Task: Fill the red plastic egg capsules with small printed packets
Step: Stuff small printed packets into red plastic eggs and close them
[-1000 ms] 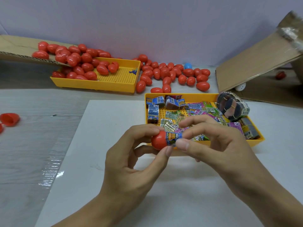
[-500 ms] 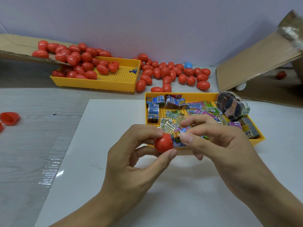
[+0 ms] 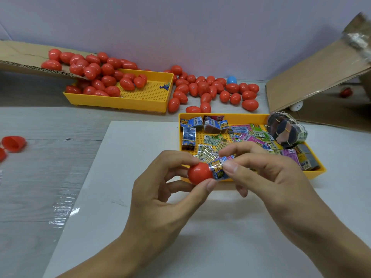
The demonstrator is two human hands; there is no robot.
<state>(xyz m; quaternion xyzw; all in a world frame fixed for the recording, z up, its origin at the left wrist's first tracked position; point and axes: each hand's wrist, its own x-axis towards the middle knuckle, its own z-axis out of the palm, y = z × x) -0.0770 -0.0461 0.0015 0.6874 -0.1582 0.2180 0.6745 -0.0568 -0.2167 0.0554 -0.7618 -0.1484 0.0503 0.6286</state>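
While the bench (image 3: 40,177) carries a white board (image 3: 124,197), the near yellow tray (image 3: 313,172) of printed packets stands behind both hands. Beyond that tray lie loose red eggs (image 3: 202,88). Left hand (image 3: 160,199) fingers grasp a red capsule half (image 3: 199,173); right hand (image 3: 267,175) fingers pinch a blue packet (image 3: 217,170) at its mouth, lettering unreadable.

Red egg capsule half (image 3: 199,173) sits above the worktop's middle, open mouth facing right, a blue printed packet (image 3: 218,169) sticking out of it, partly tucked in.
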